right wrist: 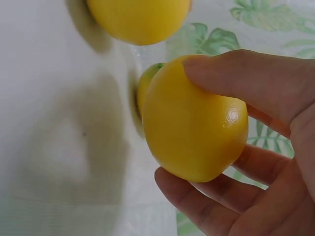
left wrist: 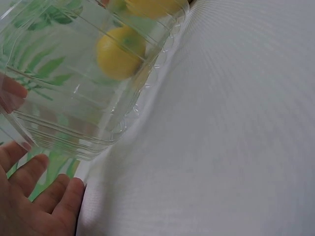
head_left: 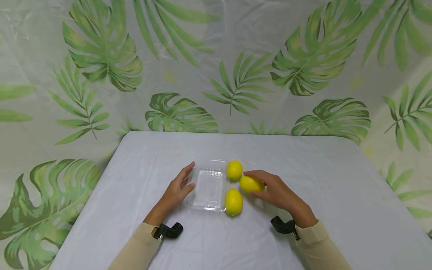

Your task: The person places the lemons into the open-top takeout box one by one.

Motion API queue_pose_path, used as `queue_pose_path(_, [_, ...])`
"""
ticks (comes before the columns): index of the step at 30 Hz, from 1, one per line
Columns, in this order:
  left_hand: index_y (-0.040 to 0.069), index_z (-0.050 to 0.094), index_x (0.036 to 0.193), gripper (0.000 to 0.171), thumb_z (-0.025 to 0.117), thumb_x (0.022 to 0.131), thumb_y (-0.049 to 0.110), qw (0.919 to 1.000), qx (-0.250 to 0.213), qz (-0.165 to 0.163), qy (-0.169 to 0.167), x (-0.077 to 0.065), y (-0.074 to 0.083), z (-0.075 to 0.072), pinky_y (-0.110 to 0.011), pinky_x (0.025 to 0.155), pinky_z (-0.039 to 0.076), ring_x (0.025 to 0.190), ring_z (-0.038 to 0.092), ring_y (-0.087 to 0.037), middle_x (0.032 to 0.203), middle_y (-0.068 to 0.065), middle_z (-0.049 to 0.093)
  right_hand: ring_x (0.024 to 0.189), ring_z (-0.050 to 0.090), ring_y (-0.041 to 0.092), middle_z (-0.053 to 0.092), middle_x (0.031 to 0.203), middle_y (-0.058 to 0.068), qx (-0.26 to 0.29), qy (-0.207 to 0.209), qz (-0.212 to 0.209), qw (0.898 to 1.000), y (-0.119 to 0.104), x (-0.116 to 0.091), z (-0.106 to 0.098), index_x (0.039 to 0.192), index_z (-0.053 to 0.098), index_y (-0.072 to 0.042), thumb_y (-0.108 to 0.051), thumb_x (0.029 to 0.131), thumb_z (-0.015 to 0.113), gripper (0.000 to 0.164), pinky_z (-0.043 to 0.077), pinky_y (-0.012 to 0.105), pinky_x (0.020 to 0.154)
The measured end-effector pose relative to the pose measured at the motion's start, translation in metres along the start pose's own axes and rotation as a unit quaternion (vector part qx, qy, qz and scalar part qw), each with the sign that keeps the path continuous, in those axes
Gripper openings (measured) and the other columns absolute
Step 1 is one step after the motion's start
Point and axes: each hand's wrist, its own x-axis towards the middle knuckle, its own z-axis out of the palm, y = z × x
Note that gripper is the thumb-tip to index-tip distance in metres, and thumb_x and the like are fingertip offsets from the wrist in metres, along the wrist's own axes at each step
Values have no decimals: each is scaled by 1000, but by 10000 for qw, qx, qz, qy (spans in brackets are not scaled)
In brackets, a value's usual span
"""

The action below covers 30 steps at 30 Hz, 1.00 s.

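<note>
Several yellow lemons are in view, one of them in my right hand (head_left: 275, 187). The thumb and fingers hold this lemon (right wrist: 192, 123) from its two sides, just right of the other lemons. A farther lemon (head_left: 234, 170) and a nearer lemon (head_left: 234, 202) lie along the right edge of a clear plastic container (head_left: 209, 187). My left hand (head_left: 177, 189) is at the container's left side, its thumb over the rim. In the left wrist view, its fingers (left wrist: 37, 172) are loosely extended and spread. Whether they press the plastic is hard to see.
A white cloth covers the table (head_left: 141, 161). Behind it hangs a leaf-patterned sheet (head_left: 249, 30). A black wrist camera (head_left: 171, 230) sits on the left wrist and another black camera (head_left: 282, 225) on the right.
</note>
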Motion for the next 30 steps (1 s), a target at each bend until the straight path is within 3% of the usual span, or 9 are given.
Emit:
queue_pose_path(13, [-4,26,149,62,53,94,-2,9998,28,-157,-91,3,2,0,-53,113,27,143,23,-34,156,-19,25,113,56,21,56,135,5,-26,176,-43,9998,-6,10,-5,136,53,-12,-13,82,76,59,53,38,83])
queue_pose_path(30, [-6,27,148,61,55,93,0,9997,228,-109,23,0,4,1,-53,111,30,142,25,-37,155,-21,26,113,54,19,55,135,3,65,183,-475,9987,-20,46,-8,138,52,-9,-11,83,75,59,53,38,85])
